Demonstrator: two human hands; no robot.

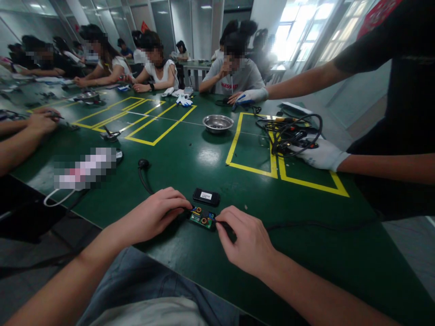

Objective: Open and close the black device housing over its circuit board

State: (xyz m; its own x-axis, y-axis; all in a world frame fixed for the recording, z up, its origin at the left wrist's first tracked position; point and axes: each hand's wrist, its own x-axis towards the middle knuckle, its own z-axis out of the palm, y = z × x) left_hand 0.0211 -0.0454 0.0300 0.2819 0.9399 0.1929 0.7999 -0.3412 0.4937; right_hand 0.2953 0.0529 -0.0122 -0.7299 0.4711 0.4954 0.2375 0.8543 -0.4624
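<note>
In front of me on the table lies a small green circuit board (201, 217) in a black half-shell, with copper ring coils and coloured wires showing. My left hand (159, 212) is closed at the board's left end, fingertips pinching where a black cable enters; the grip itself is partly hidden. A black power plug (143, 164) lies beyond this hand, and its cord runs down behind it. At the opposite end, my right hand (243, 235) pinches the black cable (299, 223) that trails off to the right. Just behind the board rests a black cover (206, 197) with a white label.
A metal bowl (218, 123) with small parts stands farther back. On the right, a co-worker's gloved hand (319, 154) holds bundled black cables (288, 136). Yellow tape (251, 170) marks the green table. A blurred-out white item (86, 168) lies left; other people sit around.
</note>
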